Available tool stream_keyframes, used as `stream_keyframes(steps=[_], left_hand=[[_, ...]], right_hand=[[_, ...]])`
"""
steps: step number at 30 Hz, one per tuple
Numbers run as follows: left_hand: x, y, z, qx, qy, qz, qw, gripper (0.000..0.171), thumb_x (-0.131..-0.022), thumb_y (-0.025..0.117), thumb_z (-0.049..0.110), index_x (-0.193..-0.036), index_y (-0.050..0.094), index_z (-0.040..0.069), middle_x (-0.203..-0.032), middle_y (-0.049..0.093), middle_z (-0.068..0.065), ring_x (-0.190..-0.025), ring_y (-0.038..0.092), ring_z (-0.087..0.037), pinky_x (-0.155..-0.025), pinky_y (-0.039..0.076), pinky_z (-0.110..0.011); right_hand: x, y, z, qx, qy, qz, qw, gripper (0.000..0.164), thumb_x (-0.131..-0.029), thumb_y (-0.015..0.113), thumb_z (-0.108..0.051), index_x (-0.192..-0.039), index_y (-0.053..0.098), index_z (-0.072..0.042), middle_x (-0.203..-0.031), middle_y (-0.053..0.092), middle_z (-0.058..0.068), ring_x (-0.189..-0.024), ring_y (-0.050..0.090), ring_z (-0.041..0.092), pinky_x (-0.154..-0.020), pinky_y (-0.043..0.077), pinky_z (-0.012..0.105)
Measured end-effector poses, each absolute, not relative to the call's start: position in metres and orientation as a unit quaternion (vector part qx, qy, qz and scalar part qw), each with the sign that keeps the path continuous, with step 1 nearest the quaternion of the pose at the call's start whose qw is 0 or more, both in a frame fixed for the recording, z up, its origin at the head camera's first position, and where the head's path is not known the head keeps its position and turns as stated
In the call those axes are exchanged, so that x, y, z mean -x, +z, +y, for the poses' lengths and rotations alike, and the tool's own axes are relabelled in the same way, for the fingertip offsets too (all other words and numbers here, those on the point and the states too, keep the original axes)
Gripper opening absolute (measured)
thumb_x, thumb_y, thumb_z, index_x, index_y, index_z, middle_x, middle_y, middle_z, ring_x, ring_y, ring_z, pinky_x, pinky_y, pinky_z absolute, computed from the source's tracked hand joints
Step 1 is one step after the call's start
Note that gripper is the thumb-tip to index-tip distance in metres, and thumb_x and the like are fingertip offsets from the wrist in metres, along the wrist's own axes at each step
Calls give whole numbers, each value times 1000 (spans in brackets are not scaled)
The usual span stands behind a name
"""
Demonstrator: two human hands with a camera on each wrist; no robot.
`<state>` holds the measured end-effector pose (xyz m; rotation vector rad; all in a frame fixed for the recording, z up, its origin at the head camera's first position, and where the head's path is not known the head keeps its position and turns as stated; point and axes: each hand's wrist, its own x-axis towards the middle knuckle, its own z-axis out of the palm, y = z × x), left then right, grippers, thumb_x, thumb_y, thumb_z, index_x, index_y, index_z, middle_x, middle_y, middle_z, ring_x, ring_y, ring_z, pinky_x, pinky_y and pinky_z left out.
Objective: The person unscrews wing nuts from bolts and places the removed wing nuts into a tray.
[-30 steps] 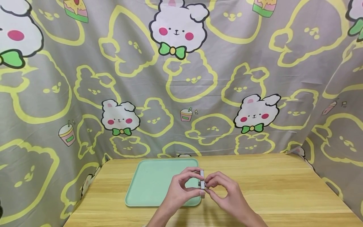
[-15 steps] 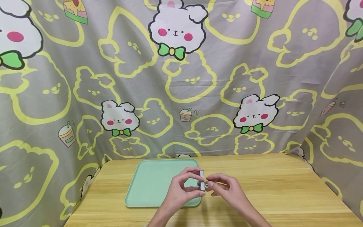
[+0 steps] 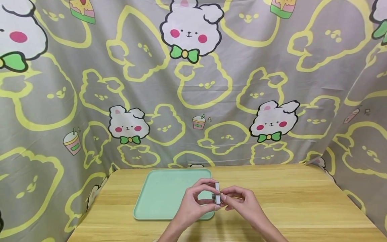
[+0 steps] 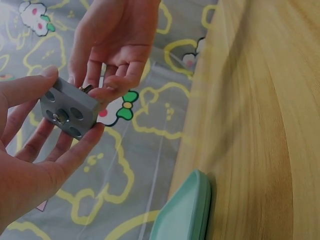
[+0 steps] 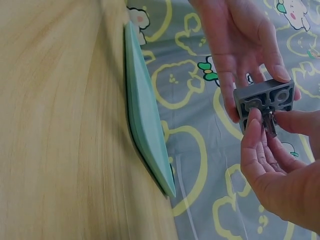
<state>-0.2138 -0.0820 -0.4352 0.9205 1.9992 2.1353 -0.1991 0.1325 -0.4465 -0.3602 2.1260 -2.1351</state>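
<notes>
I judge the grey block (image 4: 62, 103) light and stiff, best gripped at its head-view 12 and 6 o'clock edges, as my left fingers (image 4: 80, 150) do, right fingers (image 5: 253, 142) pinching its metal fitting (image 5: 271, 125).

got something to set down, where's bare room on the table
Bare: table right of the right hand, back to the curtain; table left of the green tray; the tray's left part. Crowded: by the tray's right edge, where the left hand holds the gray block.
</notes>
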Motion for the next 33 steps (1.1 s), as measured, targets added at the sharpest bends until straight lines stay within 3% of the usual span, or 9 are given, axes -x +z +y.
stream_keyframes(steps=[11, 15, 19, 22, 27, 33], left_hand=[[214, -437, -83, -293, 709, 640, 47, 31, -80, 83, -7, -109, 73, -3, -138, 55, -19, -131, 51, -36, -88, 61, -47], [215, -436, -86, -288, 718, 632, 53, 31, -81, 84, -4, -110, 72, -5, -137, 55, -21, -131, 52, -34, -90, 60, -47], [216, -435, -88, -283, 726, 624, 61, 33, -82, 83, -4, -112, 70, -8, -138, 54, -23, -131, 52, -32, -91, 60, -49], [217, -434, -89, -283, 730, 619, 63, 34, -83, 83, -4, -114, 69, -10, -140, 52, -25, -132, 50, -33, -92, 60, -49], [218, -434, -90, -291, 735, 610, 62, 35, -83, 81, -7, -115, 68, -11, -141, 48, -32, -133, 49, -37, -91, 60, -50], [218, -432, -92, -289, 737, 607, 67, 38, -83, 82, -5, -117, 65, -14, -142, 44, -36, -129, 55, -26, -91, 60, -51]], right_hand=[[198, -447, 127, 169, -678, 715, -17, 21, -95, 73, -7, -108, 67, 7, -101, 70, 19, -84, 75, 21, -68, 64, 36], [196, -447, 123, 188, -650, 734, -65, 12, -94, 76, -9, -101, 69, -2, -99, 72, 13, -83, 74, 18, -66, 63, 33], [194, -449, 120, 232, -603, 749, -147, 10, -93, 76, -8, -99, 71, -14, -98, 73, 2, -85, 72, 15, -66, 63, 31], [194, -451, 118, 278, -556, 751, -223, 22, -90, 77, 0, -98, 71, -19, -100, 72, -2, -87, 71, 14, -67, 63, 29], [197, -455, 118, 349, -483, 734, -324, 35, -80, 80, 12, -96, 71, -19, -103, 70, 0, -89, 69, 14, -75, 59, 20], [202, -460, 117, 414, -414, 705, -399, 8, -95, 73, -3, -97, 71, -11, -106, 68, 10, -88, 70, 23, -84, 57, 17]])
